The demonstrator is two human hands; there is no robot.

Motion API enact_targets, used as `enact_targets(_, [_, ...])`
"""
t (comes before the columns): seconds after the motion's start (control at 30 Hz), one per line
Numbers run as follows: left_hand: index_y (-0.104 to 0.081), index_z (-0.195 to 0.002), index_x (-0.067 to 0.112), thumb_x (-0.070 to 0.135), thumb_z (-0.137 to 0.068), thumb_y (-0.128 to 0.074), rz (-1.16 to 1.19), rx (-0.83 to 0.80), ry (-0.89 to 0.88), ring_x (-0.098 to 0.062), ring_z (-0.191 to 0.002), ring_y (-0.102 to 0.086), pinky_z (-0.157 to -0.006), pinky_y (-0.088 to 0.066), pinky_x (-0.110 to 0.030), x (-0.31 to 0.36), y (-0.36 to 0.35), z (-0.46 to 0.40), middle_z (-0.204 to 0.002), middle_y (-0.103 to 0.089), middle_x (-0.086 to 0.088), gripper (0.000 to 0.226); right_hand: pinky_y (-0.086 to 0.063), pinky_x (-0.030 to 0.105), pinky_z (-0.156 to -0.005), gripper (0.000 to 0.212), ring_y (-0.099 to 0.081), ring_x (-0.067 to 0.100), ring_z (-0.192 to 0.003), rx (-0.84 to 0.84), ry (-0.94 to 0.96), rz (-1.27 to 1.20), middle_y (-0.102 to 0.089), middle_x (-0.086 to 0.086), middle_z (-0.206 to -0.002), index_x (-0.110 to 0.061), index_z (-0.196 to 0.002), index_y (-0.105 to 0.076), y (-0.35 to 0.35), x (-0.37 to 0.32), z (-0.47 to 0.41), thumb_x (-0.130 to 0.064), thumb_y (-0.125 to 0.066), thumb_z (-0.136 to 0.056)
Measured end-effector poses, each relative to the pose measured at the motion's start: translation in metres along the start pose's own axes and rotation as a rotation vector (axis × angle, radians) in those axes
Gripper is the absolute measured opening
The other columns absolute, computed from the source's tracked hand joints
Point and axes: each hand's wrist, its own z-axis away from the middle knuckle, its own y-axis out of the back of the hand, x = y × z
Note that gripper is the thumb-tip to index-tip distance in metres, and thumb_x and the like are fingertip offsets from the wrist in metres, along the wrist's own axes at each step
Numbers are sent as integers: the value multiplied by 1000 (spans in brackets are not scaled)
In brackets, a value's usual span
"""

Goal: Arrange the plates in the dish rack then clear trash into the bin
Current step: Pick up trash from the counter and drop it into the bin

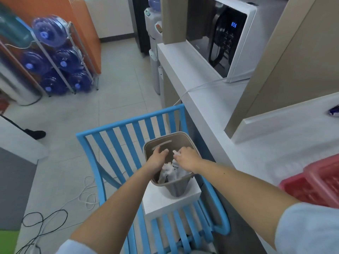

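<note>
Reaching over bin [180, 187], left hand [158, 156] loose, right hand [187, 157] unclear

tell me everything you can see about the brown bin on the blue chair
The bin is a small taupe container, plastic by its look, with a rounded-rectangular rim, walls tapering downward, and a slot handle in its far wall. It stands slightly tilted on a white box on the blue slatted chair, beside the counter. Crumpled white trash lies inside. The left hand and right hand are over its opening.

Red dish rack [315, 182] blurred, cropped by right edge.
</note>
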Motion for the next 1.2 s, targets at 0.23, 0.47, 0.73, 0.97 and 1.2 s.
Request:
enact_targets(0.23, [-40, -148, 14, 44, -104, -35, -73, 83, -49, -25, -125, -48, -103, -35, -35, 33, 3, 15, -142, -49, -5, 53, -41, 40, -106, 50, -45, 31, -127, -227, 77, 282, -47, 10, -142, -15, -142, -44, 34, -8, 12, -38, -47, -98])
enact_targets(0.47, [-66, -116, 15, 35, -101, -48, -353, -32, -223, -10, -81, -60, -67, -44, -22, 92, -3, 32, -105, -69, 1, 31, -44, 29, -93, 38, -55, 23, -118, -293, 215, 287, -56, 3, -132, -15, -133, -56, 142, -25, 70, -32, -47, -100])
enact_targets(0.73, [-60, -121, 26, 42, -99, -51, -585, -464, -326, -11, -98, -66, -98, -50, -31, 163, -56, 90, -115, -66, 6, 28, -42, 29, -96, 37, -59, 16, -107, -170, 157, 267, -62, -10, -112, -26, -127, -59, 239, 26, 145, -44, -52, -96])
enact_targets(0.97, [-60, -118, 22, 31, -98, -50, -521, -537, -543, -9, -89, -61, -82, -47, -27, 213, -148, 100, -117, -66, 0, 24, -38, 18, -71, 27, -56, 9, -97, 51, -9, 81, -54, -22, -86, -27, -118, -63, 290, 106, 178, -39, -51, -97])
enact_targets(1.2, [-61, -107, 24, 22, -98, -53, -462, -550, -691, -12, -87, -56, -66, -42, -22, 262, -228, 99, -102, -61, 0, 12, -47, 25, -85, 17, -61, 10, -94, 325, -118, -75, -64, -13, -99, -24, -102, -69, 325, 195, 192, -34, -57, -93])
